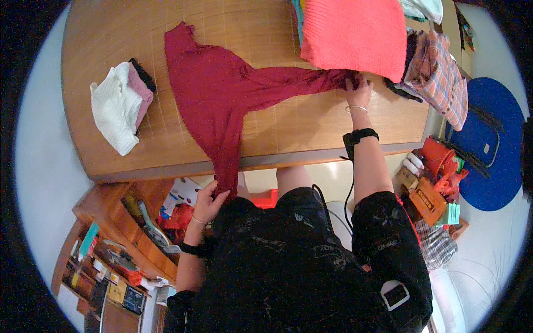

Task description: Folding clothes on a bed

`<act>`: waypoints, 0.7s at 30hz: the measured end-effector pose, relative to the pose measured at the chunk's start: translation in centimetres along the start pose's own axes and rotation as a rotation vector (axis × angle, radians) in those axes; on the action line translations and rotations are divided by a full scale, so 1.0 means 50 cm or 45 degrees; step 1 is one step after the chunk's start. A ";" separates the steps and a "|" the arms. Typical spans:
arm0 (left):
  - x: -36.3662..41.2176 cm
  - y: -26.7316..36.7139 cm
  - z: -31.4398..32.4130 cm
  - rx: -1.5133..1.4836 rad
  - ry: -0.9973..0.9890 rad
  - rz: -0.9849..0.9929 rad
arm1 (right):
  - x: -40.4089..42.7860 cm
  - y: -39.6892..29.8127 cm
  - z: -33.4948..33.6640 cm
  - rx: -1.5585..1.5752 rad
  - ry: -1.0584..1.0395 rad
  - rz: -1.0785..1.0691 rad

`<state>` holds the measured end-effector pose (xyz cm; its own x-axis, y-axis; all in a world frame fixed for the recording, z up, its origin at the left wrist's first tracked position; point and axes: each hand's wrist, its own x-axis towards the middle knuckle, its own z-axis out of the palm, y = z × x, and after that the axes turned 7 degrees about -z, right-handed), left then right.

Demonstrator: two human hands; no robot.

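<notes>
A dark red long-sleeved garment (212, 89) lies spread across the wooden tabletop (137, 29), its collar end toward the far left. One sleeve hangs over the near table edge, and my left hand (209, 202) pinches it close to its end, with the thumb on top. The other sleeve stretches to the right. At its bunched cuff is my right hand (359, 92), fingers gripping the dark fabric right beside a folded coral knitted sweater (354, 35). Part of that cuff is hidden by my fingers.
On the left sit folded white (116, 110) and pink (140, 98) garments. A folded plaid shirt (441, 75) rests at the right end, near a round blue object (487, 166). Below are open wooden drawers (145, 224) and, on the right, a cluttered pile with an orange box (427, 200).
</notes>
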<state>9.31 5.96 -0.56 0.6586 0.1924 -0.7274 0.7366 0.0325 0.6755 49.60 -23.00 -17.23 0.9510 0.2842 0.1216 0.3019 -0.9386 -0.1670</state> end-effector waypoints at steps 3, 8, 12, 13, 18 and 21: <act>0.000 0.031 -0.002 0.024 0.019 0.055 | -0.003 0.023 0.026 0.575 -0.054 0.096; -0.024 0.048 0.004 0.202 0.100 0.113 | -0.031 -0.078 -0.148 1.322 -0.255 0.307; -0.024 0.079 0.021 0.189 -0.042 0.143 | -0.037 -0.181 -0.275 1.557 -0.352 0.312; -0.028 0.085 0.024 0.300 0.040 0.313 | -0.029 -0.215 -0.300 1.653 -0.316 0.267; -0.022 0.048 0.060 0.272 -0.106 0.431 | 0.031 -0.375 -0.397 2.038 -0.314 0.173; -0.016 0.035 0.071 0.394 -0.138 0.577 | 0.050 -0.472 -0.400 2.184 -0.375 0.183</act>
<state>10.61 2.40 0.76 0.9198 0.0174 -0.3921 0.3764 -0.3225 0.8685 43.54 -4.06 6.58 0.8947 0.4302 -0.1202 -0.2418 0.2401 -0.9402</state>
